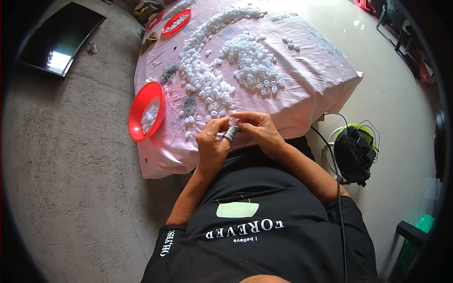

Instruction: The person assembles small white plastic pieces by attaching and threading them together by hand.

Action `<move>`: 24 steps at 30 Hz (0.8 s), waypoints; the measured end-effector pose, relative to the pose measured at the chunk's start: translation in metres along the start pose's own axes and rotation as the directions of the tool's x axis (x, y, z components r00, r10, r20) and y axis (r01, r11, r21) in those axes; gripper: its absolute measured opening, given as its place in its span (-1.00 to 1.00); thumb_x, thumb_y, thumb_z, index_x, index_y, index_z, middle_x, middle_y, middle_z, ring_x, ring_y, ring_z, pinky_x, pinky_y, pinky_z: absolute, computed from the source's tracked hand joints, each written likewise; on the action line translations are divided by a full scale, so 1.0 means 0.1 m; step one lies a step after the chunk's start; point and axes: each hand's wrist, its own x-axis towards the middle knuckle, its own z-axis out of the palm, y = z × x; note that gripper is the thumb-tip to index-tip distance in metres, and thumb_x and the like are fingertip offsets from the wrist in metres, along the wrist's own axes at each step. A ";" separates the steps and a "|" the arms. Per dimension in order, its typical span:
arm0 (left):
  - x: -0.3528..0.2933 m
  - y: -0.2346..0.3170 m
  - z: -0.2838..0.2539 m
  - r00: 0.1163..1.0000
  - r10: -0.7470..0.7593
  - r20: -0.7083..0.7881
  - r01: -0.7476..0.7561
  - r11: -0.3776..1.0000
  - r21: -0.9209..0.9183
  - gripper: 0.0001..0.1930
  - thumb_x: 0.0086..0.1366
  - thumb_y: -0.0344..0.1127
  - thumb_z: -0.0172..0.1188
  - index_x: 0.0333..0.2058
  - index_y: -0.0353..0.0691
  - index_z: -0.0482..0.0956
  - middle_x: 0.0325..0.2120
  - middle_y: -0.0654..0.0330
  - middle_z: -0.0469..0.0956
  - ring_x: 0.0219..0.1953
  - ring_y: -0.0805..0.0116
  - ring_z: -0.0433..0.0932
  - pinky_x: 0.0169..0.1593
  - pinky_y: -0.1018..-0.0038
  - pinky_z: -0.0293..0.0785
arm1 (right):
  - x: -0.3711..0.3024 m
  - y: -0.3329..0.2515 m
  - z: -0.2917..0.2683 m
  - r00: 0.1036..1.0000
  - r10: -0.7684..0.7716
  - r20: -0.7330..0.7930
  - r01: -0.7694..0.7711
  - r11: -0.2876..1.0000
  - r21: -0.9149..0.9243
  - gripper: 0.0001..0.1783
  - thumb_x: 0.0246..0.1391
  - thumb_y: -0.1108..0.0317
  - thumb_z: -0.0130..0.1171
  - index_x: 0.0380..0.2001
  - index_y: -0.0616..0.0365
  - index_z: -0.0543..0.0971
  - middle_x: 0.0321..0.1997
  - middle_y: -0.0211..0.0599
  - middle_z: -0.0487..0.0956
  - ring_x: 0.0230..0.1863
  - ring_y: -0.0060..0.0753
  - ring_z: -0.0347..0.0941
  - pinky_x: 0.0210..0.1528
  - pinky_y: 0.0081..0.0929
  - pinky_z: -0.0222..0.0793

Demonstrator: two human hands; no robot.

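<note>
My left hand point(213, 144) and my right hand point(262, 130) meet at the near edge of the pink cloth point(302, 101). Both pinch a small white plastic piece point(232, 121) between their fingertips. Grey wrapping point(230, 133) covers a digit just below it. Beyond my hands, a long curved heap of white plastic pieces point(207, 85) runs away over the cloth, with a second heap point(255, 66) to its right. Two small piles of thin grey metal bits point(188, 106) lie left of the long heap. A red bowl point(136, 118) of small whitish pieces tilts at the left edge.
Further off are another red bowl point(189, 15) with white pieces and a few loose pieces point(291, 44). A flat black screen point(56, 33) is at the far left. On the right a black cable point(334, 165) hangs beside a black bag point(356, 155).
</note>
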 end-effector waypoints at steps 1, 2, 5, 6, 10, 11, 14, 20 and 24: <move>0.00 -0.01 -0.01 1.000 0.002 0.001 -0.002 1.000 0.002 -0.73 0.00 -0.63 0.20 -0.24 -0.34 0.55 -0.44 0.09 0.55 -0.40 0.29 0.57 -0.28 0.46 0.48 | 0.01 0.01 0.00 1.000 0.001 0.006 -0.001 1.000 -0.005 -0.70 0.10 0.51 0.14 -0.06 0.29 0.53 -0.21 -0.30 0.58 -0.18 -0.61 0.47 -0.08 -0.65 0.40; 0.00 -0.01 -0.01 1.000 0.004 0.003 -0.004 1.000 0.003 -0.73 0.01 -0.63 0.20 -0.25 -0.34 0.55 -0.44 0.09 0.55 -0.40 0.30 0.58 -0.28 0.46 0.48 | 0.01 0.01 0.00 1.000 0.002 0.013 -0.002 1.000 -0.009 -0.71 0.10 0.50 0.14 -0.08 0.30 0.53 -0.19 -0.28 0.58 -0.15 -0.59 0.48 -0.07 -0.64 0.41; 0.00 0.01 0.00 1.000 0.003 -0.021 -0.003 1.000 -0.015 -0.78 0.04 -0.58 0.26 -0.27 -0.34 0.58 -0.46 0.14 0.59 -0.43 0.44 0.56 -0.32 0.54 0.47 | 0.01 0.02 -0.01 1.000 -0.015 0.017 0.015 1.000 0.005 -0.73 0.13 0.46 0.14 -0.10 0.31 0.54 -0.19 -0.32 0.58 -0.17 -0.60 0.47 -0.07 -0.63 0.41; 0.00 0.01 0.00 1.000 0.003 -0.021 -0.003 1.000 -0.015 -0.78 0.04 -0.58 0.26 -0.27 -0.34 0.58 -0.46 0.14 0.59 -0.43 0.44 0.56 -0.32 0.54 0.47 | 0.01 0.02 -0.01 1.000 -0.015 0.017 0.015 1.000 0.005 -0.73 0.13 0.46 0.14 -0.10 0.31 0.54 -0.19 -0.32 0.58 -0.17 -0.60 0.47 -0.07 -0.63 0.41; -0.02 -0.03 0.00 1.000 -0.013 -0.009 0.012 0.999 -0.040 -0.78 0.05 -0.58 0.23 -0.26 -0.33 0.58 -0.44 0.12 0.58 -0.42 0.39 0.58 -0.31 0.51 0.48 | 0.01 0.05 -0.02 1.000 -0.013 0.022 0.013 1.000 0.002 -0.74 0.12 0.46 0.15 -0.11 0.31 0.54 -0.17 -0.30 0.58 -0.15 -0.58 0.48 -0.05 -0.62 0.40; -0.02 -0.03 0.00 1.000 -0.016 -0.003 0.016 0.998 -0.062 -0.76 0.05 -0.59 0.20 -0.25 -0.32 0.57 -0.43 0.10 0.58 -0.41 0.32 0.58 -0.31 0.48 0.48 | 0.01 0.07 -0.03 1.000 -0.013 0.027 0.013 1.000 0.012 -0.73 0.11 0.46 0.16 -0.11 0.31 0.55 -0.17 -0.30 0.58 -0.14 -0.57 0.48 -0.04 -0.61 0.39; -0.02 -0.03 0.00 1.000 -0.018 -0.010 0.017 0.996 -0.092 -0.76 0.05 -0.59 0.21 -0.24 -0.33 0.57 -0.43 0.10 0.58 -0.41 0.33 0.58 -0.32 0.48 0.48 | 0.02 0.10 -0.04 0.999 -0.040 0.024 0.039 0.999 0.020 -0.74 0.11 0.47 0.15 -0.11 0.30 0.55 -0.17 -0.31 0.58 -0.13 -0.57 0.47 -0.03 -0.60 0.39; -0.02 -0.05 0.02 0.997 -0.078 0.002 0.077 0.978 -0.192 -0.77 0.07 -0.60 0.22 -0.24 -0.36 0.57 -0.41 0.12 0.58 -0.39 0.42 0.58 -0.30 0.53 0.49 | 0.04 0.17 -0.06 0.988 -0.150 0.034 0.150 0.989 0.002 -0.75 0.11 0.52 0.13 -0.11 0.29 0.56 -0.18 -0.32 0.59 -0.16 -0.59 0.48 -0.06 -0.64 0.41; -0.03 -0.06 0.03 0.994 -0.106 0.003 0.104 0.967 -0.232 -0.77 0.08 -0.61 0.22 -0.23 -0.37 0.57 -0.40 0.14 0.58 -0.38 0.44 0.58 -0.29 0.56 0.50 | 0.03 0.15 -0.05 0.979 -0.202 0.032 0.204 0.977 -0.067 -0.76 0.11 0.53 0.13 -0.12 0.30 0.55 -0.18 -0.32 0.59 -0.16 -0.60 0.48 -0.07 -0.64 0.41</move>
